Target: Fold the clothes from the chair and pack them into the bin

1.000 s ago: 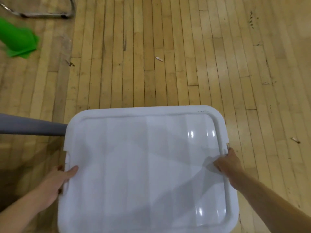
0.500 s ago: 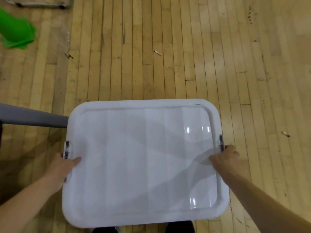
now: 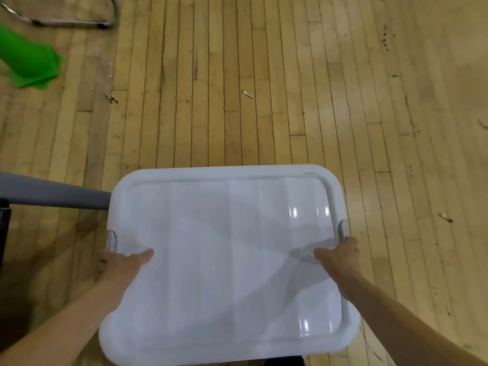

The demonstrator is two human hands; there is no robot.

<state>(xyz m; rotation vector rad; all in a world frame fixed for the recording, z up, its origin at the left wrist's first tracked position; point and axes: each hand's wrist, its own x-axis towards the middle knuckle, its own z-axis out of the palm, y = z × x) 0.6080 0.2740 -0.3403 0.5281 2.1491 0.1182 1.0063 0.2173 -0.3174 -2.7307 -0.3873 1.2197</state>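
A white plastic bin lid point(image 3: 227, 260) fills the lower middle of the head view and hides the bin under it. My left hand point(image 3: 118, 265) grips its left edge just below a grey latch point(image 3: 111, 240), thumb lying on top of the lid. At the right edge my right hand point(image 3: 340, 256) grips the lid below the other grey latch point(image 3: 342, 229), thumb on top as well. No clothes show.
Wooden plank floor all around. A grey bar point(image 3: 52, 192) juts in from the left and touches the lid's edge. A green cone point(image 3: 26, 64) lies at the upper left, beside a metal chair base point(image 3: 68, 21). Small scraps point(image 3: 247, 94) dot the floor.
Both hands have shifted along the lid's side edges, thumbs now lying further onto the top. The lid has stayed in about the same place while the camera moved slightly.
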